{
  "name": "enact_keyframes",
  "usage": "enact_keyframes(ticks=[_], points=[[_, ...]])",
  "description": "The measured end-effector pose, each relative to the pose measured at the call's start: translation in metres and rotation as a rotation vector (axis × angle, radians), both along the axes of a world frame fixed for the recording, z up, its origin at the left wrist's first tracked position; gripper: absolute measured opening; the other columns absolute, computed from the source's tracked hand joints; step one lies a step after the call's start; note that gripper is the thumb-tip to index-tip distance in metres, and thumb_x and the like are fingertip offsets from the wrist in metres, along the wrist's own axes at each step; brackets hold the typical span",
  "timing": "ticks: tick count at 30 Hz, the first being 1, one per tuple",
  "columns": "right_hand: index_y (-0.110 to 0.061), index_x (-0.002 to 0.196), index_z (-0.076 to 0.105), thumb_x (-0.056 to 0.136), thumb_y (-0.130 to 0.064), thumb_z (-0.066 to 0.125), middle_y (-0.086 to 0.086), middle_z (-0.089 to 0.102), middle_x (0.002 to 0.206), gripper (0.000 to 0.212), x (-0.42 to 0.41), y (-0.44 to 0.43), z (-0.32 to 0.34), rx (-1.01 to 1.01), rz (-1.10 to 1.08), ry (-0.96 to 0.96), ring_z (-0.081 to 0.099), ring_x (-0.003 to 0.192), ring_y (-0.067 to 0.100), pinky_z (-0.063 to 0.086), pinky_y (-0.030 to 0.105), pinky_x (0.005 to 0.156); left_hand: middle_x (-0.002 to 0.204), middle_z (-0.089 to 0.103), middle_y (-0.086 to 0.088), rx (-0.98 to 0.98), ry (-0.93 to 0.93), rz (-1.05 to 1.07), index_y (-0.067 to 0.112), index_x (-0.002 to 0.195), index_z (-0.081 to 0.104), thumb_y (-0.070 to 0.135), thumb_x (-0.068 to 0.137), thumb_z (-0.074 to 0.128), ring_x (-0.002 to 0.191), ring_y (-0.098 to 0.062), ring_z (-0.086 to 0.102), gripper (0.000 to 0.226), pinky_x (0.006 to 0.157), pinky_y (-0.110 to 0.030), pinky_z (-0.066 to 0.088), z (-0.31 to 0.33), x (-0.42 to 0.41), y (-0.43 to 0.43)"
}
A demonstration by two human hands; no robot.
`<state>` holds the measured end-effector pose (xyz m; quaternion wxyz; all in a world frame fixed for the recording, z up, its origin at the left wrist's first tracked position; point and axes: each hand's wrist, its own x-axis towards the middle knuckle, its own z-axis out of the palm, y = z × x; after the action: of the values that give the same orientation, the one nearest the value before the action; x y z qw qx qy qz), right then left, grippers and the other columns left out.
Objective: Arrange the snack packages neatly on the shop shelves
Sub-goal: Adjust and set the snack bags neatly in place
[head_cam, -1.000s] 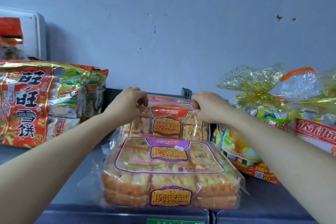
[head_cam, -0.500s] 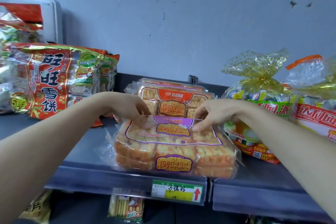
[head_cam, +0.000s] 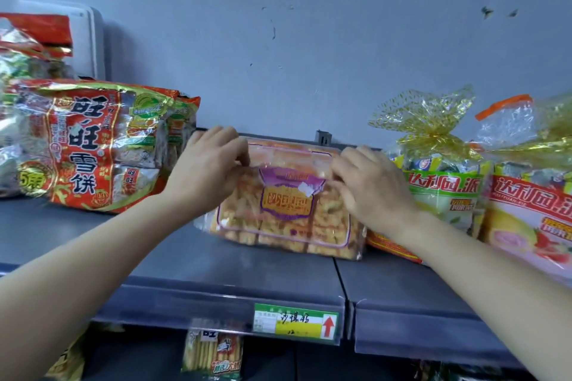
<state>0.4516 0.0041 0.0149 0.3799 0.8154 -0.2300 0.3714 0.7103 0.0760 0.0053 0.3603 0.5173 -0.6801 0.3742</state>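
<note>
Room lies bare on the shelf (head_cam: 154, 257) in front of the purple-labelled snack pack (head_cam: 284, 213) at centre frame, and leftward to the red rice-cracker bag (head_cam: 86, 145). Its right edge sits just beside the pie bag (head_cam: 442, 195). The left hand (head_cam: 207, 176) and right hand (head_cam: 371, 189) reach in, each grip clamped on a top corner of the tilted pack.

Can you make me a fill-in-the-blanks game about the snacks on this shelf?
1. The left hand and right hand hold a snack pack with a ____ label.
2. The price tag shows a red ____ pointing up.
3. The big red bag stands to the pack's ____.
Missing words: purple, arrow, left.
</note>
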Motion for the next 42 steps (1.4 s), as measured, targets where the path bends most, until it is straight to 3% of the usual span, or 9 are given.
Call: enact_keyframes(ticks=[4, 7, 12, 14, 17, 19, 28, 33, 42], points=[[-0.016, 0.088, 0.056, 0.080, -0.032, 0.074, -0.003, 0.054, 0.085, 0.026, 0.003, -0.001, 0.008, 0.316, -0.037, -0.004, 0.056, 0.085, 0.024, 0.037, 0.030, 0.068, 0.120, 0.048, -0.004, 0.267, 0.306, 0.012, 0.018, 0.117, 0.055, 0.038, 0.068, 0.082, 0.118, -0.026, 0.041, 0.060, 0.096, -0.046, 0.037, -0.004, 0.008, -0.003], [-0.021, 0.115, 0.052, 0.067, -0.065, 0.070, -0.007, 0.052, 0.105, 0.068, 0.007, 0.002, 0.017, 0.472, -0.118, 0.041, 0.050, 0.103, 0.016, 0.038, 0.030, 0.078, 0.148, 0.025, -0.003, 0.527, 0.554, -0.077, 0.027, 0.151, 0.016, 0.041, 0.053, 0.091, 0.140, -0.022, 0.024, 0.125, 0.113, -0.041, 0.028, 0.002, 0.019, -0.002], [-0.029, 0.153, 0.010, 0.054, -0.073, 0.074, 0.001, 0.018, 0.157, 0.125, 0.013, -0.004, 0.024, 0.707, -0.318, 0.247, 0.021, 0.143, 0.023, 0.028, 0.047, 0.113, 0.154, 0.031, -0.010, 0.792, 1.168, -0.494, 0.038, 0.148, -0.020, 0.025, 0.032, 0.099, 0.123, -0.023, 0.052, 0.167, 0.096, -0.039, 0.047, -0.008, 0.042, -0.011], [-0.029, 0.154, 0.005, 0.055, -0.069, 0.077, -0.002, 0.008, 0.161, 0.129, 0.014, -0.009, 0.029, 0.764, -0.351, 0.307, 0.013, 0.147, 0.022, 0.026, 0.048, 0.115, 0.138, 0.053, -0.015, 0.899, 1.299, -0.614, 0.031, 0.152, -0.008, 0.023, 0.032, 0.099, 0.109, -0.026, 0.064, 0.162, 0.086, -0.040, 0.053, -0.014, 0.044, -0.016], [-0.029, 0.154, 0.008, 0.055, -0.066, 0.078, -0.003, 0.012, 0.160, 0.127, 0.016, -0.014, 0.032, 0.774, -0.372, 0.353, 0.016, 0.146, 0.022, 0.029, 0.046, 0.114, 0.118, 0.067, -0.017, 1.056, 1.211, -0.746, 0.014, 0.129, 0.057, 0.024, 0.045, 0.096, 0.099, -0.029, 0.069, 0.093, 0.073, -0.036, 0.059, -0.016, 0.033, -0.019], [-0.028, 0.153, 0.011, 0.055, -0.066, 0.079, -0.002, 0.018, 0.159, 0.125, 0.015, -0.016, 0.030, 0.754, -0.379, 0.343, 0.020, 0.144, 0.023, 0.032, 0.047, 0.112, 0.112, 0.070, -0.016, 1.032, 1.243, -0.825, 0.015, 0.116, 0.065, 0.012, 0.063, 0.083, 0.093, -0.027, 0.071, 0.056, 0.069, -0.034, 0.060, -0.017, 0.025, -0.022], [-0.027, 0.151, 0.016, 0.057, -0.064, 0.079, -0.002, 0.026, 0.155, 0.119, -0.004, -0.020, 0.027, 0.725, -0.418, 0.314, 0.026, 0.141, 0.024, 0.036, 0.045, 0.109, 0.113, 0.070, -0.015, 1.073, 1.235, -0.848, 0.017, 0.123, 0.057, 0.027, 0.029, 0.099, 0.099, -0.028, 0.070, 0.103, 0.073, -0.034, 0.059, -0.021, 0.018, -0.047], [-0.027, 0.151, 0.018, 0.057, -0.065, 0.078, -0.003, 0.028, 0.154, 0.118, -0.010, -0.019, 0.028, 0.712, -0.413, 0.312, 0.028, 0.140, 0.022, 0.038, 0.045, 0.107, 0.125, 0.065, -0.012, 1.060, 1.193, -0.815, 0.020, 0.139, 0.041, 0.024, 0.049, 0.094, 0.115, -0.032, 0.062, 0.105, 0.104, -0.052, 0.041, -0.024, 0.024, -0.055], [-0.028, 0.151, 0.017, 0.059, -0.063, 0.078, -0.003, 0.029, 0.154, 0.116, -0.010, -0.018, 0.028, 0.714, -0.384, 0.295, 0.028, 0.140, 0.021, 0.036, 0.041, 0.109, 0.112, 0.071, -0.014, 1.122, 1.152, -0.797, 0.015, 0.113, 0.067, 0.038, 0.024, 0.097, 0.100, -0.029, 0.069, 0.097, 0.081, -0.033, 0.059, -0.024, 0.021, -0.060]])
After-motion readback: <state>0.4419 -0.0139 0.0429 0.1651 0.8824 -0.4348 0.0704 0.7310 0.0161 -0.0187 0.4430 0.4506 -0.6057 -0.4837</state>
